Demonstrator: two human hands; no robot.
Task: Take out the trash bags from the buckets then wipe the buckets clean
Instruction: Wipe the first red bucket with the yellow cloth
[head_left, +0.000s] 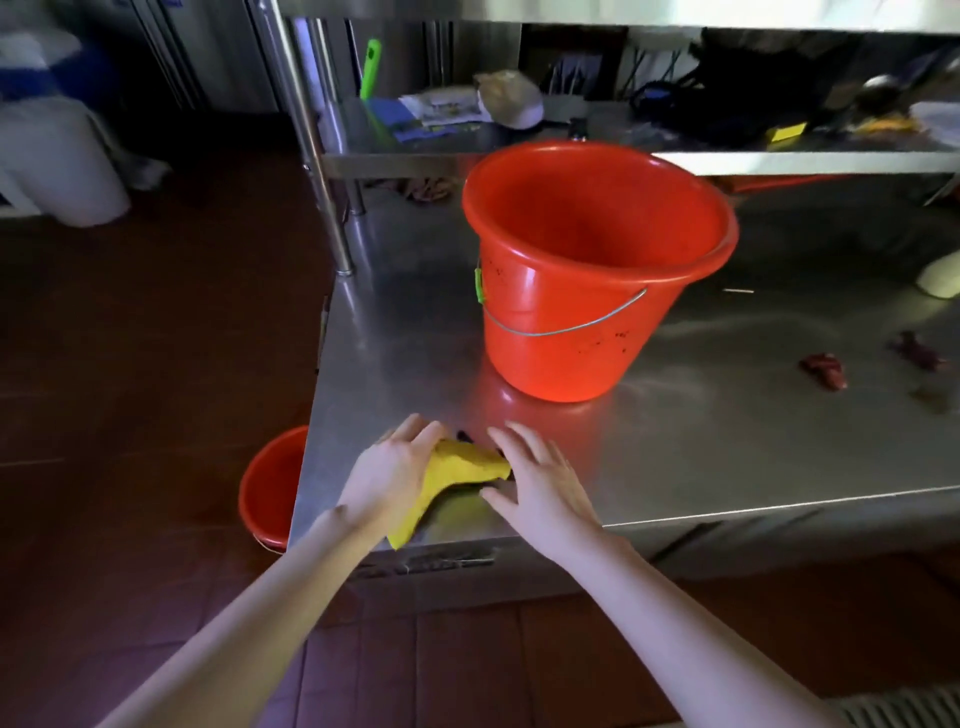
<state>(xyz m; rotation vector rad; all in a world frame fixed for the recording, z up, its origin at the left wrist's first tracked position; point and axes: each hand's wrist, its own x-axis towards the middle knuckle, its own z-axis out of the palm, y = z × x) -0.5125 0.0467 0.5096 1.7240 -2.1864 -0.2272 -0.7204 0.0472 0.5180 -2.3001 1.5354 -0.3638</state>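
Two bare forearms, nearest the lens, reach up from the bottom edge to the near corner of the steel table.

Left hand: fingers curled over a yellow cloth, gripping it; one end hangs over the table edge. Likely being gathered for wiping.

Right hand: fingers spread, palm down, thumb just beside or touching the cloth's near fold; holding nothing. It seems to be steadying or flattening the cloth, though blur makes contact uncertain.

Red bucket: upright on the table, beyond both hands and apart from them, slightly to the right. No bag is visible inside; wire handle down against the wall; dark specks on the outer wall. Placed at working height, presumably for wiping.

Second red bucket: on the floor, left of the table corner and below the left hand, half hidden by the table.

Red scraps: on the table, well right of the first bucket.

Shelf: behind the bucket, holding assorted clutter.
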